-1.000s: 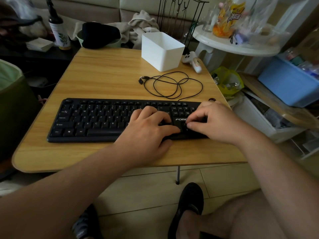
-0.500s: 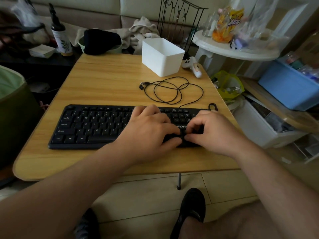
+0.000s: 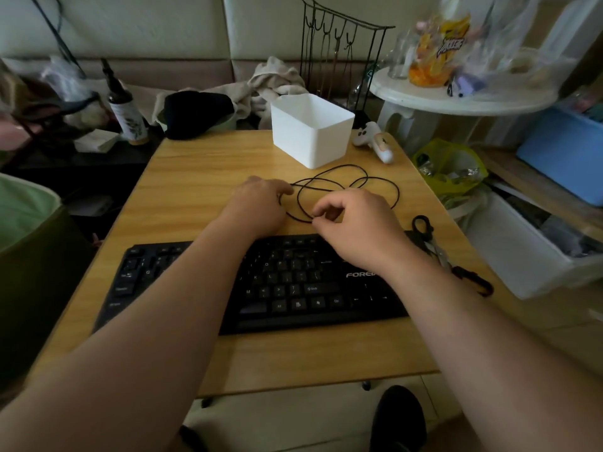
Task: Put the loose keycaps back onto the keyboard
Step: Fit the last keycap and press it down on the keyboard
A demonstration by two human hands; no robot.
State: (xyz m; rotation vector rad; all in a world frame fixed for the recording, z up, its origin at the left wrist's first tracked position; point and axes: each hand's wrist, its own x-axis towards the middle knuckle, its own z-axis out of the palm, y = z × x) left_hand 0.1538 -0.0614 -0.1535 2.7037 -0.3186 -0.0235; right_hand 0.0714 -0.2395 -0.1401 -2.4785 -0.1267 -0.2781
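The black keyboard [image 3: 293,282] lies on the wooden table [image 3: 195,177], near its front edge. Both forearms cross over it. No loose keycap shows anywhere. Behind the keyboard, my left hand [image 3: 257,203] rests with bent fingers over the left end of the coiled black cable [image 3: 375,187]; its grip is hidden. My right hand [image 3: 355,220] is just right of it, thumb and forefinger pinched on a loop of that cable at the near edge of the coil.
A white open box [image 3: 310,128] stands at the back of the table, with a white controller [image 3: 375,141] to its right. Black-handled scissors [image 3: 434,243] lie by the keyboard's right end. Bins and a white side table crowd the right.
Both hands left the right part of the keyboard and moved forward to the cable coil behind it. The view shifted closer and lower over the table.
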